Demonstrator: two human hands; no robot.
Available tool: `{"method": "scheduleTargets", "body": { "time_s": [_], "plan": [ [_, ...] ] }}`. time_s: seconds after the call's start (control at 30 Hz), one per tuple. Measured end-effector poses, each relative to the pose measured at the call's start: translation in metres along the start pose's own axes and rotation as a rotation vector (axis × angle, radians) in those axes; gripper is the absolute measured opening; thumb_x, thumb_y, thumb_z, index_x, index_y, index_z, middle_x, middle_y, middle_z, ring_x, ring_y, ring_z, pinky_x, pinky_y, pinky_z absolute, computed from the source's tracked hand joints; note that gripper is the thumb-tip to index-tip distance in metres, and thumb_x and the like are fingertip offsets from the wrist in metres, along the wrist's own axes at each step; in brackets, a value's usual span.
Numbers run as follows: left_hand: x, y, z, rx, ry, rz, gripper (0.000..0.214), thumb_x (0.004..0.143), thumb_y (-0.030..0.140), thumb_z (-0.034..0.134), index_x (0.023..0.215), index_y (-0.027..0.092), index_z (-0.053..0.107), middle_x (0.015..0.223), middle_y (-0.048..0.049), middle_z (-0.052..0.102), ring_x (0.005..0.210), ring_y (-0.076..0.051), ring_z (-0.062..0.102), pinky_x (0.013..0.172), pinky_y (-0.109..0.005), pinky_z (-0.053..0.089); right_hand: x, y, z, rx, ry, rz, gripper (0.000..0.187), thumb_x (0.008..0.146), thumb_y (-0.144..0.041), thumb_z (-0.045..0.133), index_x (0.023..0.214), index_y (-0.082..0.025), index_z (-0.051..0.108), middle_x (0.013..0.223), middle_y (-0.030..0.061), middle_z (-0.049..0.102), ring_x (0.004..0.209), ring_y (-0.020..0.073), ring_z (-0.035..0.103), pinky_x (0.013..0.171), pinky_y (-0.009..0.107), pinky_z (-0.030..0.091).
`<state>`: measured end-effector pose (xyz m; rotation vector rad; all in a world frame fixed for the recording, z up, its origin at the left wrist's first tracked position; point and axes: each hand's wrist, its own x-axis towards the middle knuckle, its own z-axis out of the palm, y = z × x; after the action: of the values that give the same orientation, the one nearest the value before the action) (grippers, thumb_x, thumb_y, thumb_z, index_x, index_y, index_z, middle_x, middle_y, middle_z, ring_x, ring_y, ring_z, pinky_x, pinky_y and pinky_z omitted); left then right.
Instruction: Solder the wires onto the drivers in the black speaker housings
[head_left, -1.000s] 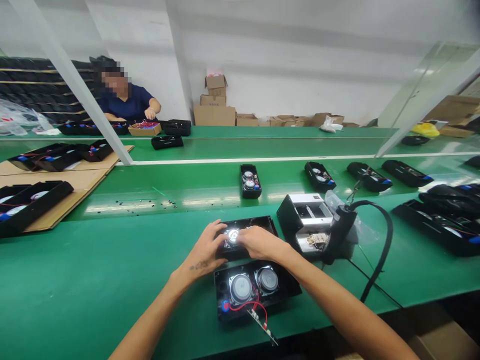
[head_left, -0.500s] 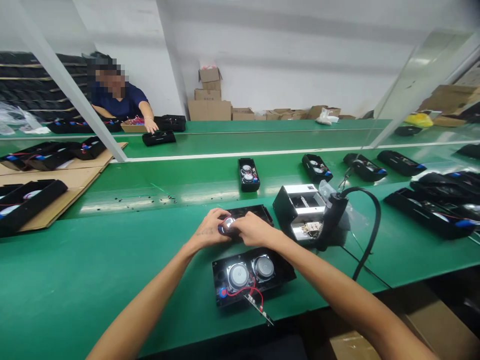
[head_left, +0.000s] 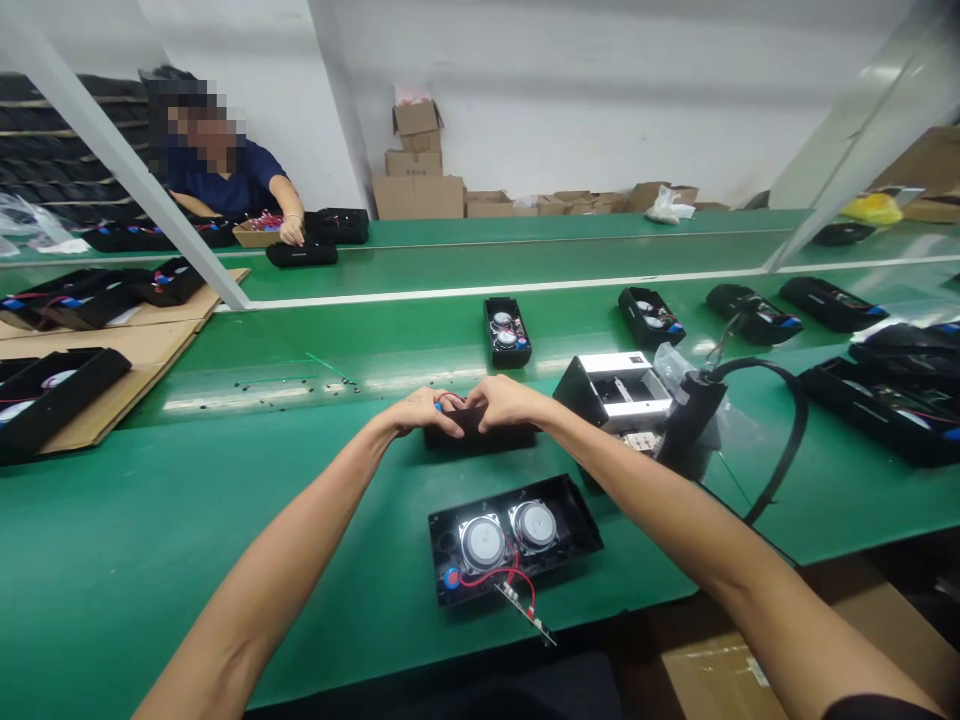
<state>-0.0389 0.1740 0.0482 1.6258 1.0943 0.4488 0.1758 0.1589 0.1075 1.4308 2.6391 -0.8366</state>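
My left hand and my right hand meet on the far edge of a black speaker housing, with fingers curled over it. Most of its top is hidden beneath them, and a bit of red wire shows by my left fingers. Nearer me on the green bench lies an open black speaker housing holding two round silver speakers. Red wires run from it to a small circuit board, which neither hand touches.
To the right stand a black-and-white bench machine and a soldering iron with a looping black cable. Several black housings line the bench beyond. A person works at the far bench behind a glass divider.
Both hands have slid to the far edge of the black housing, and the shiny speaker under them no longer shows. The far person's hand has moved along the far bench.
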Motion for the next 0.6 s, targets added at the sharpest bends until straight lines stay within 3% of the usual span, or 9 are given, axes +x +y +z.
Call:
{"method": "scheduleTargets", "body": {
  "time_s": [0.17,0.6],
  "plan": [
    [0.002,-0.002,0.001,-0.076,-0.009,-0.004,0.028,0.044,0.028,0.093,0.056,0.02,0.069,0.104,-0.0048,0.077,0.114,-0.026,0.065,0.107,-0.039,0.045,0.0,0.001,0.0,0.046,0.02,0.021,0.041,0.065,-0.018,0.086,0.106,-0.021,0.083,0.084,-0.0019,0.077,0.081,0.0169,0.067,0.065,0.023,0.04],
    [0.005,0.001,-0.001,-0.108,-0.008,-0.043,0.03,0.042,0.027,0.092,0.056,0.019,0.066,0.089,-0.0016,0.075,0.089,-0.02,0.064,0.085,-0.033,0.048,0.022,0.004,-0.001,0.218,-0.035,0.13,0.035,0.059,-0.018,0.086,0.093,-0.017,0.085,0.07,-0.0045,0.067,0.073,0.0146,0.058,0.06,0.022,0.038]
  ]
}}
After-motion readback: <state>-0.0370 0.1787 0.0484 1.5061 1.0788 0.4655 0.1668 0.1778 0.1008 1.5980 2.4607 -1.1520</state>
